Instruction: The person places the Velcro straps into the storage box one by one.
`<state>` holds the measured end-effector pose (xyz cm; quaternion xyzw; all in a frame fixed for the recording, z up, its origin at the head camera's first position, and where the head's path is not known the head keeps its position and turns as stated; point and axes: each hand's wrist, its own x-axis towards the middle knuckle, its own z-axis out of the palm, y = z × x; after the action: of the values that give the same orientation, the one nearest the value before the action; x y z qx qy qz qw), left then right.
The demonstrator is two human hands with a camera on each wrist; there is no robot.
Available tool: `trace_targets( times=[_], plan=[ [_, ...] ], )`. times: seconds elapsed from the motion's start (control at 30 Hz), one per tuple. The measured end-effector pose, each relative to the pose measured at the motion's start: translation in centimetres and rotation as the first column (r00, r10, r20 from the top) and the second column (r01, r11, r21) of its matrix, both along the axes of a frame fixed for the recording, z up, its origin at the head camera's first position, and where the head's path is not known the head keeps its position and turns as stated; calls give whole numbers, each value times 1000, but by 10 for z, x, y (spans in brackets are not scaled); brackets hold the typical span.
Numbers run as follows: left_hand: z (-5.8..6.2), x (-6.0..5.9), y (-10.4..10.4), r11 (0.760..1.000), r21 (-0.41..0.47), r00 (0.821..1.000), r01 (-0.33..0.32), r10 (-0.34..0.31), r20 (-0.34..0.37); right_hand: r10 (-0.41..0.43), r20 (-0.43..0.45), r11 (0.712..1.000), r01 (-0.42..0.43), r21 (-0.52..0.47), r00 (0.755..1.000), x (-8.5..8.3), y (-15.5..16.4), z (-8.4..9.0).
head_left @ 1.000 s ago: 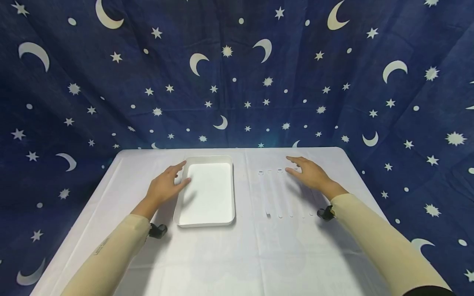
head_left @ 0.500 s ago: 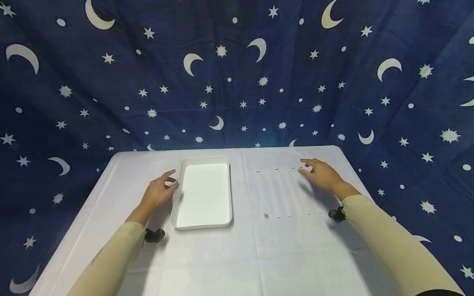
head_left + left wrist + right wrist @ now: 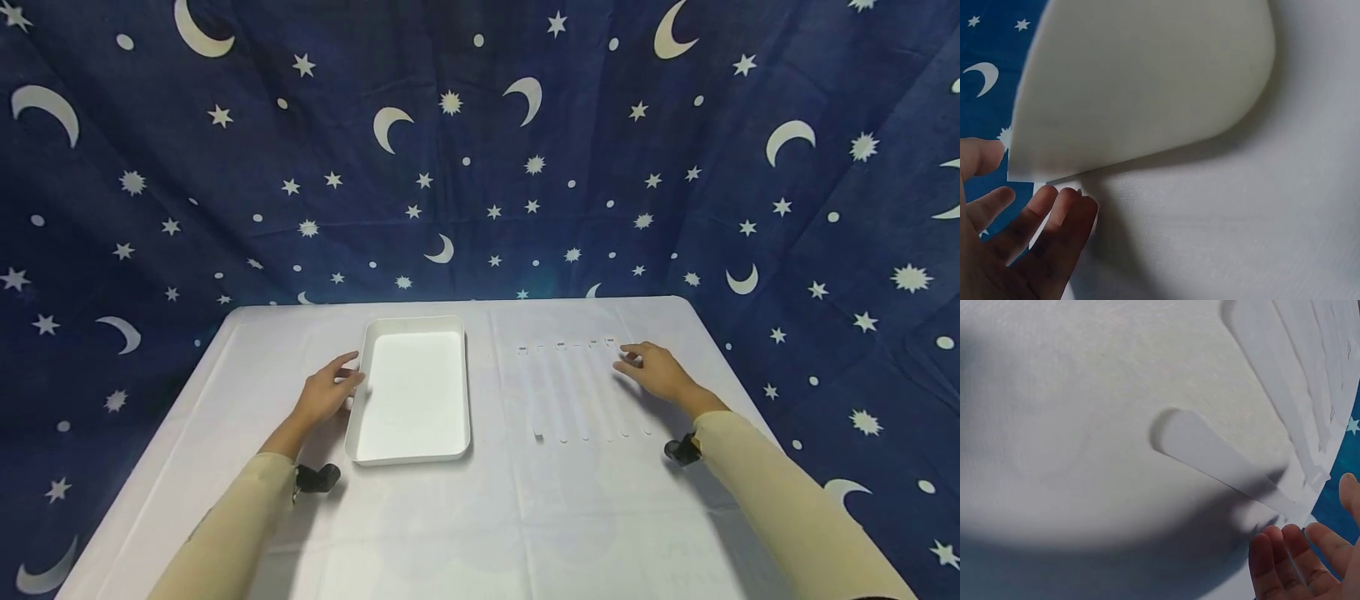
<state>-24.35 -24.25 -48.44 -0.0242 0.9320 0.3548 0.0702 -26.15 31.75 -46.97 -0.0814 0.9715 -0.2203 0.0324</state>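
Observation:
A shallow white tray (image 3: 362,367) lies left of centre on the white-covered table. My left hand (image 3: 341,379) lies at its left rim with relaxed, spread fingers (image 3: 1054,219) next to the tray wall (image 3: 1141,81); it holds nothing. Several thin white strips (image 3: 573,392) lie side by side right of the tray, with small heads at their far ends. At the far end of the rightmost strips my right hand (image 3: 633,358) hovers, empty. In the right wrist view its fingertips (image 3: 1285,556) hang just over the end of one strip (image 3: 1222,459).
The table's white cloth (image 3: 480,517) stretches bare toward me. A dark blue cloth printed with moons and stars (image 3: 480,150) hangs behind and drops off both sides of the table. A small black camera is strapped to each wrist.
My left hand slid off the tray's inner edge to its left rim. My right hand moved right and back toward me, from over the middle strips to the rightmost ones.

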Motion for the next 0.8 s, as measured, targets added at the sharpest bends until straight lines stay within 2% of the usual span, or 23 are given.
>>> trace_targets(
  times=[0.2,0.47,0.8],
  plan=[
    [-1,0,1,999,42,1000,-14,13,18,-52,18,998,53,-30,998,4,0,-6],
    [-7,1,-1,983,175,997,-46,35,65,-74,22,996,75,-43,997,4,-1,-14],
    [-10,4,-2,972,224,993,-75,53,101,-104,6,994,104,-42,995,1,-4,-18]
  ],
)
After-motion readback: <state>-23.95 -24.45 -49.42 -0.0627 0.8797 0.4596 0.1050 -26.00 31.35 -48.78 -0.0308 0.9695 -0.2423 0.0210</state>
